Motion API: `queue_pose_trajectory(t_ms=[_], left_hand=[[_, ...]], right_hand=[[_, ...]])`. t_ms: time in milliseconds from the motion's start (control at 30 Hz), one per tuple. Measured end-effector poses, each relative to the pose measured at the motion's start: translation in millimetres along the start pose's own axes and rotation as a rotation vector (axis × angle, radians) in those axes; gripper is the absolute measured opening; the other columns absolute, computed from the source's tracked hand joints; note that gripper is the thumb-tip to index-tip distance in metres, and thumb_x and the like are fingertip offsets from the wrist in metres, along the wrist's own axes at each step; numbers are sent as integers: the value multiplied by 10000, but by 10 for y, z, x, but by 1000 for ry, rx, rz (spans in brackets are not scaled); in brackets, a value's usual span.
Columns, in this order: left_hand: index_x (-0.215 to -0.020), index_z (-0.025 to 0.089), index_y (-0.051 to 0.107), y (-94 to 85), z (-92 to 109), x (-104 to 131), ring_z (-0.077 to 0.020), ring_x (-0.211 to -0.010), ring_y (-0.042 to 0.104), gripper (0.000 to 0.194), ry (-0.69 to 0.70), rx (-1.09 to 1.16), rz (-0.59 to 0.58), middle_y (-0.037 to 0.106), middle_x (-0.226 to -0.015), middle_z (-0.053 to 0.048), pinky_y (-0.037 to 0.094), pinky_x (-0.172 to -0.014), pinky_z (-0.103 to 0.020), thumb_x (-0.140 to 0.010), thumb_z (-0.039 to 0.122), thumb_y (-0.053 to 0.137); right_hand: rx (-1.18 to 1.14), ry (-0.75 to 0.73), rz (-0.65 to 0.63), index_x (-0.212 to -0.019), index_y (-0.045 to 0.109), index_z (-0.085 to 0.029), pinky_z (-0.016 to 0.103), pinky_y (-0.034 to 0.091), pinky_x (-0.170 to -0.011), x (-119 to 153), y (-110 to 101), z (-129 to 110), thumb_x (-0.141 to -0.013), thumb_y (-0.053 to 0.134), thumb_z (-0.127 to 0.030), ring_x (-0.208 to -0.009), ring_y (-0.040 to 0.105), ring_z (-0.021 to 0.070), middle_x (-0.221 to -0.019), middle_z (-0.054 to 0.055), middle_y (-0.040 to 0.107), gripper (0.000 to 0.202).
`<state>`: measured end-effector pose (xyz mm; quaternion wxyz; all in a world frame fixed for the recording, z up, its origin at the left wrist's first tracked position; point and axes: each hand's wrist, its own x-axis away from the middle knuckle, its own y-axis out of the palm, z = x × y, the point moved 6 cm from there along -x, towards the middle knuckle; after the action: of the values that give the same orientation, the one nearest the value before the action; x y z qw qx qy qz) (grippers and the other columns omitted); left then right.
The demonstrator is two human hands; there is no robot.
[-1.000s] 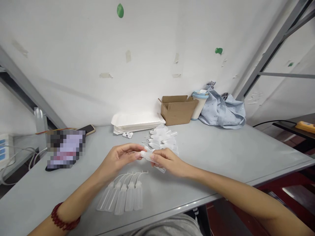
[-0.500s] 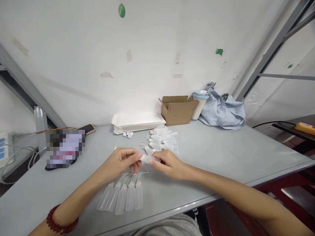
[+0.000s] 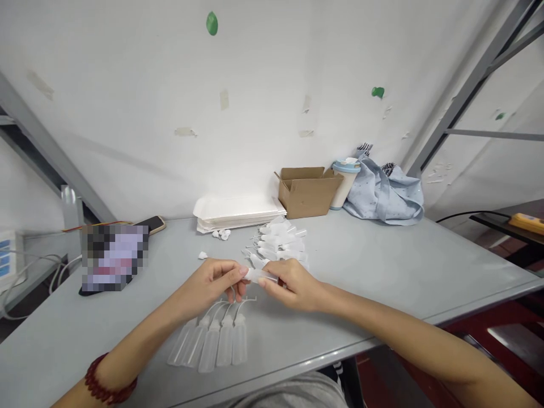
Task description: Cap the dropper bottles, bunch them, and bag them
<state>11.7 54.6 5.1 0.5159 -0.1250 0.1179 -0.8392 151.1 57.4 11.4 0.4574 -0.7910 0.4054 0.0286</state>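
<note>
Plastic bottle (image 3: 265, 276): right hand (image 3: 297, 286) fingers closed round body, left hand (image 3: 215, 283) fingers pinching top; five bottles (image 3: 208, 349) near.

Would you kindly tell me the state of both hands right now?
Left hand: closed, pinching one end of a bottle.
Right hand: closed, holding that bottle.

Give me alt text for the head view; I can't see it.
The left hand has its grip on one end of a small translucent bottle, the right hand on the other, above a gray table. Five more bottles lie side by side nearer the camera; a heap of bottles lies beyond the hands, before a cardboard box.
</note>
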Motion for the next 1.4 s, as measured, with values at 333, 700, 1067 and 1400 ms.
queue_pose_trajectory(t_ms=[333, 700, 1067, 1400], left_hand=[[-909, 193, 694, -45, 72, 56, -159, -671, 574, 217, 74, -49, 57, 657, -721, -18, 470, -615, -237, -797, 345, 587], [-576, 176, 584, 28, 50, 30, -143, -535, 529, 413, 49, -73, 21, 538, -469, 9, 461, -619, -250, -859, 453, 469], [-819, 188, 717, 5, 165, 66, -149, -637, 526, 255, 134, -142, 121, 640, -695, -18, 439, -598, -232, -816, 387, 558], [-644, 154, 628, -46, -29, -22, -131, -539, 528, 380, -24, 61, 128, 568, -564, 1, 448, -572, -248, -824, 471, 521]], right_hand=[[-311, 212, -141, -677, 544, -136, 202, 302, -528, -16, 17, 47, -933, 366, -377, -537, 389, 83, -546, -42, 401, 394], [-253, 143, -101, -658, 535, -133, 204, 284, -509, -11, 14, 6, -919, 411, -371, -514, 346, 73, -528, -55, 371, 375], [-567, 386, -184, -674, 508, -142, 203, 266, -451, 6, 73, 132, -909, 384, -448, -452, 308, 66, -501, -69, 317, 406], [344, -162, 226, -978, 538, -122, 246, 403, -569, 18, -93, -39, -924, 446, -334, -644, 531, 142, -768, 69, 611, 237]])
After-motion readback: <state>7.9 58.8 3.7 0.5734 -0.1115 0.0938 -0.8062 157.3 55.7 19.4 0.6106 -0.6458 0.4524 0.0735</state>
